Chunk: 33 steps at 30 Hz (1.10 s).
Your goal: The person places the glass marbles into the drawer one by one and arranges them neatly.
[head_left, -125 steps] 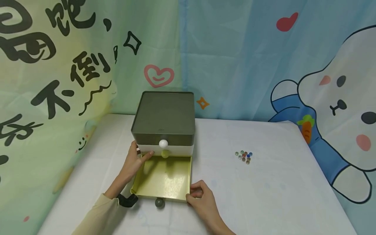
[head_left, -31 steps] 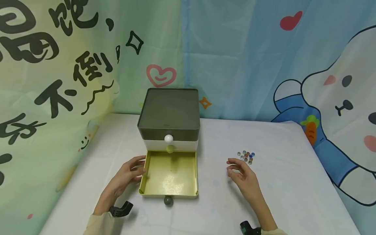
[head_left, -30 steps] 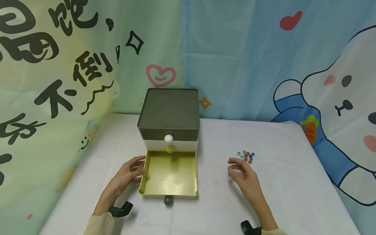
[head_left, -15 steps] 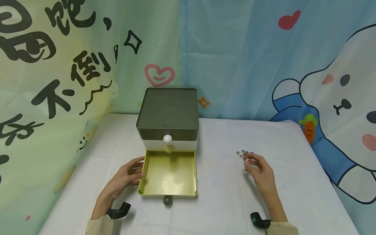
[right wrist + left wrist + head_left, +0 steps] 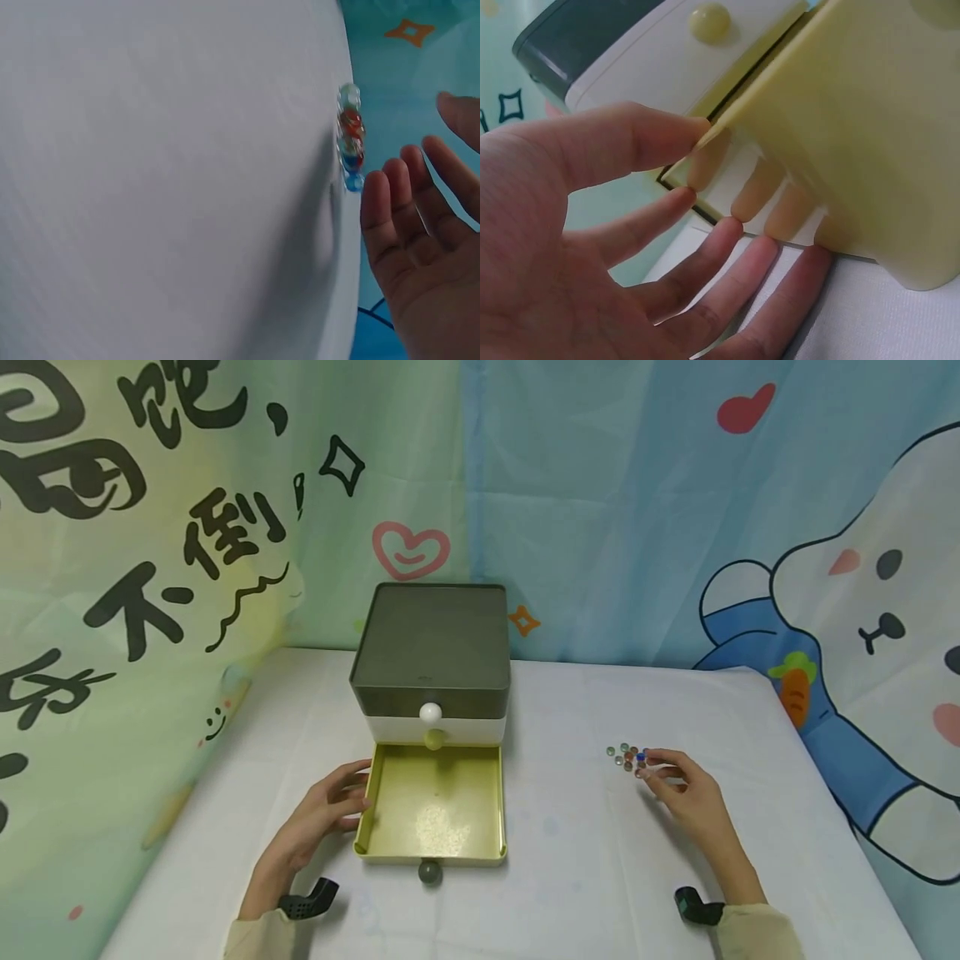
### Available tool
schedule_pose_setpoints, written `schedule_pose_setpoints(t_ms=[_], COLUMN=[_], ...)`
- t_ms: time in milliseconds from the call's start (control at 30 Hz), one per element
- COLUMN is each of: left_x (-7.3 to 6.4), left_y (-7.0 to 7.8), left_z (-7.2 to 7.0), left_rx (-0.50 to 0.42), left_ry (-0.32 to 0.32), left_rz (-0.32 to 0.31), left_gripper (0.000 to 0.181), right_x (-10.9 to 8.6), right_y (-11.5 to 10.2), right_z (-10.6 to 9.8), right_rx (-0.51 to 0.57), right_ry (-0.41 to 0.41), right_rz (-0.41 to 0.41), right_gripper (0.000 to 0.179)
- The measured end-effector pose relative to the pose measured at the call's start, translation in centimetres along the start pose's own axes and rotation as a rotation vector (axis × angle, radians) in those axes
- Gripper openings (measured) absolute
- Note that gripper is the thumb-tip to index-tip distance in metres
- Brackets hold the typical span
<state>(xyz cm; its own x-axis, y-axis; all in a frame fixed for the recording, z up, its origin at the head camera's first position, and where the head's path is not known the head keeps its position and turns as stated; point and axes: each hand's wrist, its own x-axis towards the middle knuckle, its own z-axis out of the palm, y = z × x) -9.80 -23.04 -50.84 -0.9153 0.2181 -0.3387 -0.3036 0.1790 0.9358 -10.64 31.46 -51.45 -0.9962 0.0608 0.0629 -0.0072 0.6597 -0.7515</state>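
Note:
A small drawer box (image 5: 431, 639) with a dark green top stands at the back of the table. Its bottom yellow-green drawer (image 5: 435, 806) is pulled out and holds nothing; a dark round knob (image 5: 430, 872) sits on its front. My left hand (image 5: 322, 814) rests at the drawer's left side. In the left wrist view the thumb tip (image 5: 697, 129) is at the rim, with the other fingertips against the shiny outer wall. Several glass marbles (image 5: 628, 763) lie in a cluster on the right. My right hand (image 5: 690, 797) is at their right edge, thumb and fingers spread apart, nothing between them.
A white cloth covers the table (image 5: 562, 877). Printed curtains (image 5: 570, 510) hang behind and on the left. Above the pulled-out drawer are a white one (image 5: 382, 729) and a dark green one, with a white knob (image 5: 431, 713) and a yellow-green knob (image 5: 434, 740).
My right hand has left the drawer's front right corner and moved across to the right side of the marbles. My left hand has slid from the box's front down to the drawer's side.

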Motion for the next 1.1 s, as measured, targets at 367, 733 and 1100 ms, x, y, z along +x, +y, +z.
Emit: schedule_pose_setpoints(t_ms=[367,733,1100], left_x=[-0.1,0.1,0.1], left_y=[-0.1,-0.3,-0.4], left_z=[0.1,0.3,0.2], left_rx=[0.007,0.007,0.014], left_ry=[0.015,0.033,0.036], left_rz=[-0.014,-0.020,-0.019], left_gripper=[0.066,0.066,0.065], right_x=[2.5,5.2,7.1], right_y=[1.3,3.4,3.5], right_z=[-2.1,-3.1,-3.3], right_rx=[-0.163,-0.187,-0.270], right_ry=[-0.089,-0.183,-0.289], right_rz=[-0.033,-0.136,-0.140], right_gripper=[0.039,0.032,0.034])
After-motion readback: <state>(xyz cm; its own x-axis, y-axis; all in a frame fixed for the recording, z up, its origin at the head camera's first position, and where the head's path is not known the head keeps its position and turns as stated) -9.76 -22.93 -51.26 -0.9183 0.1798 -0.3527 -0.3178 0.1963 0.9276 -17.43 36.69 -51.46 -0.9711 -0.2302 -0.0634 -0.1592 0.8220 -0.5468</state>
